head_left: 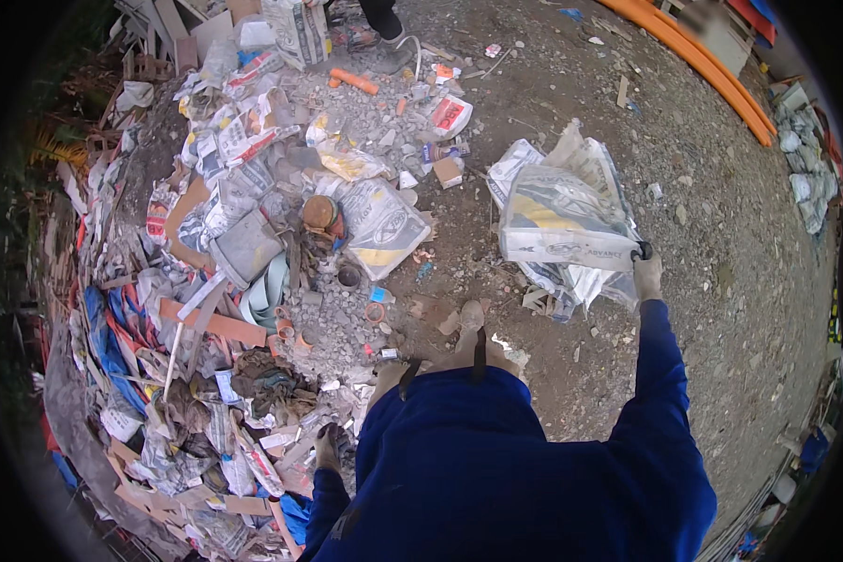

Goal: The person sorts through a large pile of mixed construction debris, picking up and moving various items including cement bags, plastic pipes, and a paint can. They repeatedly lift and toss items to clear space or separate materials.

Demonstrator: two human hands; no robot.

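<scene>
My right hand (646, 273), in a pale glove with dark fingertips, grips the corner of an emptied cement sack (562, 208). The sack is white and grey with a yellow band, and lies bunched with other crumpled sacks and torn plastic (585, 281) over the dirt. My arm stretches out to the right to reach it. My left hand (329, 447), gloved alike, hangs low beside the rubbish heap, apart from the sack. Its fingers are too small and turned away to read. Nearer the middle, another flattened cement sack (384, 229) rests on the rubble.
A large heap of sacks, cardboard (187, 214), boards and cloth (267, 384) fills the left. An orange pipe piece (354, 81) and broken stones lie among it. At the top, another person's leg (381, 17) stands beside an upright sack (296, 33). Long orange pipes (693, 51) run along the upper right.
</scene>
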